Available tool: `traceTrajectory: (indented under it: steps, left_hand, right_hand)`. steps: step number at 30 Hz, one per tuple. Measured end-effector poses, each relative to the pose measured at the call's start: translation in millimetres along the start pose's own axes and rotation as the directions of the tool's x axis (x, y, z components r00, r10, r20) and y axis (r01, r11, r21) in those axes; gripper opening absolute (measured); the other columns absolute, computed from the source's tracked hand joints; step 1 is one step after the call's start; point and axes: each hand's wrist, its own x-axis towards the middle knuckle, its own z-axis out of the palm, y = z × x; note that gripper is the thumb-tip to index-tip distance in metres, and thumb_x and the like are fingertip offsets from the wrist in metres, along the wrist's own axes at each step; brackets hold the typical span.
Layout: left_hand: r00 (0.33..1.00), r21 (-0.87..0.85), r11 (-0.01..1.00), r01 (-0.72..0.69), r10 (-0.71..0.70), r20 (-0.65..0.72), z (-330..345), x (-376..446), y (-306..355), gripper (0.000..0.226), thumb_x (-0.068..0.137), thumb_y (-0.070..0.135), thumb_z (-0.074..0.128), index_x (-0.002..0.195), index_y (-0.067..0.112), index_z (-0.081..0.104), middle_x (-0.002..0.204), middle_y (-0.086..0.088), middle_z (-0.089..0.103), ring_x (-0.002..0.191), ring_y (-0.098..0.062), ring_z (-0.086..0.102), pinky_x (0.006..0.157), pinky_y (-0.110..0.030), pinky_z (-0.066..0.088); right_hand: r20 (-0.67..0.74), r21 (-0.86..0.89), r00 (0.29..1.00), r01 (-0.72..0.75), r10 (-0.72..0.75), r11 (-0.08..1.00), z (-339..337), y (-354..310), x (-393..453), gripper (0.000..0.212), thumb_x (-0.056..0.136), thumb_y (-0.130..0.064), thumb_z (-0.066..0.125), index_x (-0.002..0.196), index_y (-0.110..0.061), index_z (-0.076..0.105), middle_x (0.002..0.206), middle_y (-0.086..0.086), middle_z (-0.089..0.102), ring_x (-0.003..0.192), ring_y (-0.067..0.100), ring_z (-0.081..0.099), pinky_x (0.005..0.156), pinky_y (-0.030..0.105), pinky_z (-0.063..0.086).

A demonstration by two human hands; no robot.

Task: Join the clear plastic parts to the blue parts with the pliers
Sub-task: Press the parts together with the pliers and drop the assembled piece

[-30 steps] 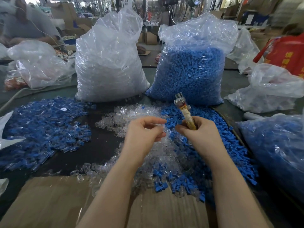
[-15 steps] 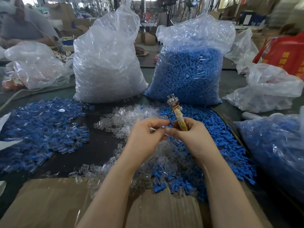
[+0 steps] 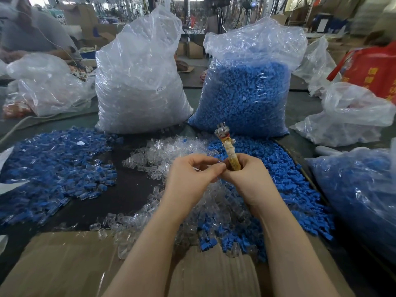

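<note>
Pliers (image 3: 227, 150) stand upright in the right hand (image 3: 249, 179), whose fingers are clamped round the wrapped handle above the near heaps. Left hand (image 3: 192, 179) meets it, fingertips pinched together on something too small to make out, probably a part. Misaligned halves could slip and drop into the clear parts (image 3: 162, 151) or blue parts (image 3: 300, 189), or the tool could nip a fingertip.

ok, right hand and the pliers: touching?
Touching. The head view shows the right hand with its fingers curled round the wrapped handle of the pliers; the metal head sticks up above the fist.
</note>
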Motion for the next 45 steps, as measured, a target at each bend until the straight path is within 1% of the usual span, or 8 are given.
traceTrajectory:
  steps: [10, 14, 18, 23, 32, 38, 41, 45]
  left_hand:
    - [0.995, 0.137, 0.989, -0.051, 0.062, -0.076, -3, -1, -1, 0.011, 0.088, 0.025, 0.073, 0.082, 0.034, 0.071, 0.075, 0.018, 0.073, 0.062, -0.004, 0.070, 0.069, -0.028, 0.059]
    - [0.997, 0.038, 0.999, 0.039, -0.037, -0.066, -5, 0, -1, 0.007, 0.092, 0.016, 0.068, 0.095, 0.018, 0.075, 0.077, 0.003, 0.075, 0.061, -0.007, 0.071, 0.071, -0.037, 0.060]
    - [0.997, -0.036, 0.997, 0.071, -0.072, -0.002, -10, 1, 0, 0.011, 0.093, 0.010, 0.065, 0.095, 0.015, 0.075, 0.076, 0.001, 0.076, 0.061, -0.008, 0.070, 0.063, -0.020, 0.057]
    - [0.995, -0.104, 0.991, 0.087, -0.082, 0.052, -10, 1, 1, 0.018, 0.095, 0.005, 0.062, 0.096, 0.017, 0.075, 0.080, -0.001, 0.077, 0.071, -0.012, 0.074, 0.067, -0.021, 0.057]
    - [0.987, -0.330, 0.934, 0.139, -0.158, -0.032, -11, 1, 2, 0.014, 0.083, -0.004, 0.072, 0.094, 0.004, 0.070, 0.075, -0.008, 0.076, 0.075, -0.017, 0.075, 0.065, -0.020, 0.058]
    - [0.981, -0.383, 0.916, 0.121, -0.168, -0.092, -8, 1, 3, 0.009, 0.081, -0.001, 0.074, 0.088, 0.003, 0.070, 0.072, -0.007, 0.075, 0.071, -0.015, 0.074, 0.064, -0.021, 0.059]
    - [0.981, -0.410, 0.906, 0.107, -0.164, -0.105, -5, -1, 5, 0.009, 0.081, -0.002, 0.074, 0.088, 0.003, 0.070, 0.073, -0.008, 0.075, 0.071, -0.016, 0.074, 0.065, -0.022, 0.059]
    - [0.983, -0.422, 0.904, 0.070, -0.134, -0.123, -2, -3, 7, 0.011, 0.080, -0.002, 0.075, 0.089, 0.003, 0.071, 0.075, -0.009, 0.075, 0.073, -0.017, 0.074, 0.066, -0.022, 0.058]
  right_hand:
    - [-0.038, -0.016, 0.996, 0.077, -0.077, 0.997, -3, -4, -2, 0.004, 0.083, -0.019, 0.076, 0.084, -0.021, 0.072, 0.079, -0.002, 0.072, 0.074, 0.010, 0.066, 0.060, 0.012, 0.051]
    - [0.019, -0.007, 0.992, 0.126, -0.126, 0.992, 0, -7, -5, 0.010, 0.079, -0.019, 0.081, 0.083, -0.017, 0.071, 0.077, -0.001, 0.071, 0.067, 0.000, 0.064, 0.060, 0.009, 0.048]
    - [0.002, -0.034, 0.988, 0.152, -0.152, 0.988, 2, -7, -6, 0.013, 0.079, -0.019, 0.081, 0.082, -0.017, 0.068, 0.074, 0.000, 0.068, 0.061, -0.002, 0.058, 0.057, 0.008, 0.046]
    - [0.021, -0.035, 0.984, 0.179, -0.179, 0.983, 2, -6, -6, 0.013, 0.084, -0.015, 0.075, 0.077, -0.021, 0.066, 0.059, -0.012, 0.059, 0.055, -0.003, 0.052, 0.054, 0.009, 0.042]
    - [-0.104, -0.062, 0.978, 0.173, -0.179, 0.983, 5, -4, -4, 0.010, 0.086, -0.016, 0.073, 0.081, -0.019, 0.065, 0.069, 0.005, 0.062, 0.060, 0.009, 0.053, 0.059, 0.022, 0.048]
    - [-0.134, -0.021, 0.959, 0.247, -0.248, 0.969, 8, -6, -5, 0.011, 0.089, -0.015, 0.071, 0.082, -0.022, 0.066, 0.078, 0.001, 0.064, 0.068, 0.018, 0.058, 0.060, 0.016, 0.048]
    - [-0.153, -0.042, 0.947, 0.279, -0.282, 0.959, 11, -6, -5, 0.013, 0.089, -0.014, 0.070, 0.083, -0.024, 0.065, 0.079, -0.005, 0.067, 0.067, 0.009, 0.061, 0.061, 0.013, 0.049]
    - [-0.193, -0.156, 0.931, 0.282, -0.309, 0.947, 12, -3, -4, 0.012, 0.089, -0.023, 0.071, 0.082, -0.026, 0.062, 0.073, -0.010, 0.065, 0.063, 0.007, 0.058, 0.061, 0.027, 0.050]
